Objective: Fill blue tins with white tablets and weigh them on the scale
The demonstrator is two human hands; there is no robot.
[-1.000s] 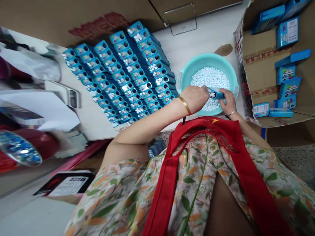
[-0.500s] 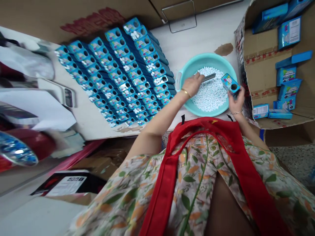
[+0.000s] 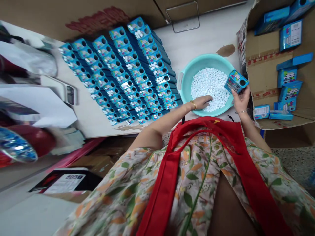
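Note:
My right hand holds a small blue box with a round hole in its face, raised over the right rim of a turquoise basin. The basin is filled with small white pellets. My left hand, with a gold bangle at the wrist, lies low at the basin's near edge. Its fingers are held together and dip into the pellets, so what they hold is hidden.
Rows of several blue boxes with round windows stand packed on the white table left of the basin. An open cardboard carton with more blue boxes stands at the right. A wire stand is at the back, and papers and bags lie at the far left.
My left hand dropped from the middle of the basin to its near edge, and the grey tool it held no longer shows. My right hand lifted the blue box slightly to the right.

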